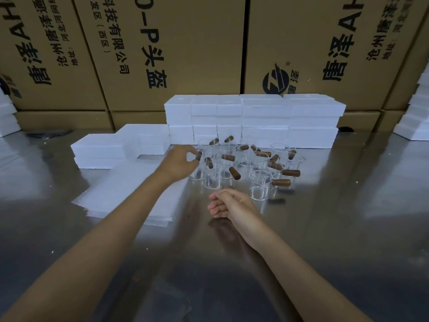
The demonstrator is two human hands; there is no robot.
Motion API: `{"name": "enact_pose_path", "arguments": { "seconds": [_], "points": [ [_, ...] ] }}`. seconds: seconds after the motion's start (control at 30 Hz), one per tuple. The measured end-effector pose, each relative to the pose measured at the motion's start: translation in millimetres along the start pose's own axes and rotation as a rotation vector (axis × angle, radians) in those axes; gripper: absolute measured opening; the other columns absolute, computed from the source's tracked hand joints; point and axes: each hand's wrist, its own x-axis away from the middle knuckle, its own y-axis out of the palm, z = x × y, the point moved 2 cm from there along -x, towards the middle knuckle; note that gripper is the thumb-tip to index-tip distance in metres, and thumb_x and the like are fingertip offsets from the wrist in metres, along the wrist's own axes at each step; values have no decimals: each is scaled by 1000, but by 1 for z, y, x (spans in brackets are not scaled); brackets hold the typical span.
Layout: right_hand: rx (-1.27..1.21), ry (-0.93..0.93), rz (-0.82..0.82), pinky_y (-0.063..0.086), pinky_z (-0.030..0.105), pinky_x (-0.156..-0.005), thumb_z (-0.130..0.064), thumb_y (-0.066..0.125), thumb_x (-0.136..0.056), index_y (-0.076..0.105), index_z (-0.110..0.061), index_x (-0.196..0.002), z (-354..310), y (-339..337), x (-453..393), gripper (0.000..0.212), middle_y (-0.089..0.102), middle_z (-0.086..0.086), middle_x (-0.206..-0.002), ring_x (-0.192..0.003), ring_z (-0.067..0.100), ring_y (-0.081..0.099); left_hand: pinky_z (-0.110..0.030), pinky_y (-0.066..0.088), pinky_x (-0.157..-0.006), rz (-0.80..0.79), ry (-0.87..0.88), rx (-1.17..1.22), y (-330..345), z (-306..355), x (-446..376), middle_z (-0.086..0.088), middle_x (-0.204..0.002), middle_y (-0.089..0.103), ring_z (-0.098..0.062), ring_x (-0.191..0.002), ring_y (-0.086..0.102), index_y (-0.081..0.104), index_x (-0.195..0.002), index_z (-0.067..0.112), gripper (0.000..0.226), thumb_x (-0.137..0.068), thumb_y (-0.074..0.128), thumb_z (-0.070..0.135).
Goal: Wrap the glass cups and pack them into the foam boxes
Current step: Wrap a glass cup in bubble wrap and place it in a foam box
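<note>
Several clear glass cups (260, 187) with brown wooden handles stand clustered on the steel table. My left hand (180, 162) reaches to the cluster's left edge, thumb and fingers curved around the wooden handle (198, 156) of the leftmost cup; whether they grip it I cannot tell. My right hand (228, 203) rests on the table just in front of the cups, fingers loosely curled, holding nothing. White foam boxes (253, 119) are stacked behind the cups. A pile of thin white foam wrap sheets (130, 191) lies left of the cups, under my left forearm.
A lower stack of foam boxes (104, 149) sits at the left. Large printed cardboard cartons (171, 49) form a wall behind. More white foam pieces (415, 122) stand at the far right and far left edges. The reflective steel table (325, 228) stretches toward me.
</note>
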Motion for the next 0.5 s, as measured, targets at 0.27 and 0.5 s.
{"name": "enact_pose_path", "arguments": {
  "seconds": [0.27, 0.5],
  "points": [
    [109, -192, 193, 38, 21, -41, -13, 59, -94, 73, -3, -75, -51, -77, 12, 25, 66, 15, -62, -43, 16, 52, -35, 40, -106, -1, 129, -10, 37, 50, -9, -6, -141, 51, -23, -123, 52, 59, -130, 21, 35, -95, 59, 18],
    [189, -286, 829, 47, 32, -78, -16, 58, -91, 67, -10, -100, -62, -210, -38, 15, 68, 5, -93, -86, 18, 60, -24, 34, -87, -72, 204, 57, 90, 119, -51, -7, -144, 46, -12, -104, 51, 51, -137, 20, 40, -98, 57, 22]
  ]
}}
